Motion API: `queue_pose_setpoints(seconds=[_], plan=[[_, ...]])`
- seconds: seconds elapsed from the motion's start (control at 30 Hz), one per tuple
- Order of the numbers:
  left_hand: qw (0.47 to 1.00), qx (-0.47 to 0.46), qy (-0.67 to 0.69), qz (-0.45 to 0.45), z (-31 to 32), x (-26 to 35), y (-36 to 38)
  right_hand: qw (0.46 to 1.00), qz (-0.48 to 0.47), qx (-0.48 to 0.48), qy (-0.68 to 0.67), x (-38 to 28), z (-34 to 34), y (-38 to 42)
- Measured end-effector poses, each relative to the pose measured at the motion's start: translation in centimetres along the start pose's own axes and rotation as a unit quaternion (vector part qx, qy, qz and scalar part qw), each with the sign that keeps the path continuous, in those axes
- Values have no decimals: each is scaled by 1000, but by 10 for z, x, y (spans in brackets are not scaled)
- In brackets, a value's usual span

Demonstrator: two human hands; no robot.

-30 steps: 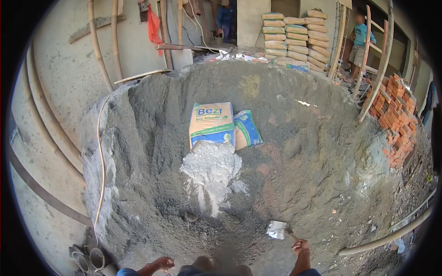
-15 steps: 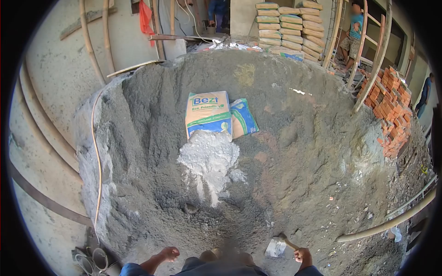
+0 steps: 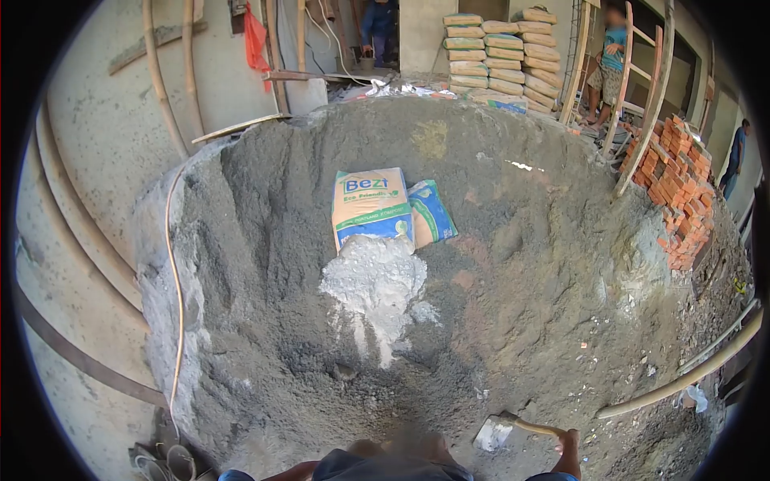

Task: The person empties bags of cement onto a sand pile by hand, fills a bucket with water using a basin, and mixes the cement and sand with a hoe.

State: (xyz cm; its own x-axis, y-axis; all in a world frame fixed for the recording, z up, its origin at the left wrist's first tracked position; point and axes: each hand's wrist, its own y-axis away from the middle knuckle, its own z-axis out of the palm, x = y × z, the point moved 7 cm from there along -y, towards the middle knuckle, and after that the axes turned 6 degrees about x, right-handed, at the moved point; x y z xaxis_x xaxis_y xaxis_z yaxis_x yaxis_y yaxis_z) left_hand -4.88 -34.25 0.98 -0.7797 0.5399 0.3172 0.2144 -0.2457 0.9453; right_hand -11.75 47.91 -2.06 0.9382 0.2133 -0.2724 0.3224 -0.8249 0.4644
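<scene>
My right hand (image 3: 569,441) is closed around the wooden handle of a hoe (image 3: 529,426) at the bottom right. The hoe's flat blade, smeared with pale grey, rests on the sand near my feet. At the bottom edge my left forearm (image 3: 290,472) shows beside my dark clothing; the fingers of that hand are hidden. Ahead lies an opened cement bag (image 3: 373,204) on a big heap of grey sand (image 3: 529,321). Light grey cement powder (image 3: 375,276) spills from its near end down the slope. A second piece of bag (image 3: 433,212) sits against its right side.
Stacked cement bags (image 3: 504,60) stand at the back. Red bricks (image 3: 682,188) are piled right, near a wooden ladder (image 3: 639,72). A bamboo pole (image 3: 682,389) lies lower right, a thin hose (image 3: 174,272) runs left. Several people, one beside the ladder (image 3: 612,60), are in the background.
My left hand has dropped inward, its fingers now out of sight. My right hand has moved right and slightly up along with the hoe. The view has shifted a little.
</scene>
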Motion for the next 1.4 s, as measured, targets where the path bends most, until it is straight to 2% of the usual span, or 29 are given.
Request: queue_pose_setpoints(seconds=[0.1,0.27,0.33,0.37,0.4,0.43,0.47,0.57,0.7,0.73,0.83,0.9,0.93,0.97,1.03,1.07,1.13,1.23,1.27,1.3,1.33,1.37,1.4], plan=[[999,-24,20,-36,-10,9,15,994,-69,66,55,9,1,-25],[998,14,53,-27,-35,52,40,993,-84,60,56,-5,-14,-8],[997,-3,82,-8,-40,65,46,983,-44,73,161,-16,-26,9],[993,62,103,2,-49,65,39,983,-48,74,159,-31,-32,28],[985,124,123,10,-57,68,39,981,-30,121,147,-62,-55,81],[984,121,128,0,-55,70,41,976,-11,168,135,-80,-69,114],[984,121,129,1,-54,71,38,976,-11,169,135,-88,-67,117],[991,54,120,16,-35,79,31,961,-83,246,94,-125,-57,120],[991,91,73,68,-44,108,23,960,-215,172,39,-182,-24,136],[991,88,73,68,-47,112,16,966,-214,141,33,-191,-11,135],[974,181,101,95,-74,127,6,965,-253,43,48,-212,39,126],[971,191,113,94,-81,133,-1,955,-290,9,56,-199,102,73],[966,202,131,94,-86,144,-9,959,-279,-5,46,-194,117,71],[967,197,140,86,-83,157,-6,945,-301,-35,120,-189,144,51],[968,166,184,45,-83,176,-26,946,-260,-141,130,-173,180,33],[965,141,219,10,-85,177,-48,912,-299,-225,169,-163,204,18],[988,145,46,34,-78,216,-68,810,-355,-287,367,-136,263,-26],[996,78,3,37,-92,253,-165,883,-208,-386,168,-140,239,-26],[997,47,-29,48,-89,268,-188,915,-9,-397,70,-140,219,-22],[994,78,-54,53,-91,305,-191,916,-6,-395,70,-133,232,-52],[994,74,-56,53,-88,342,-194,844,-282,-376,260,-144,248,-72],[986,80,-104,103,-85,381,-198,672,-524,-314,420,-143,263,-88],[973,85,-150,152,-79,413,-204,673,-520,-315,421,-149,252,-105]])
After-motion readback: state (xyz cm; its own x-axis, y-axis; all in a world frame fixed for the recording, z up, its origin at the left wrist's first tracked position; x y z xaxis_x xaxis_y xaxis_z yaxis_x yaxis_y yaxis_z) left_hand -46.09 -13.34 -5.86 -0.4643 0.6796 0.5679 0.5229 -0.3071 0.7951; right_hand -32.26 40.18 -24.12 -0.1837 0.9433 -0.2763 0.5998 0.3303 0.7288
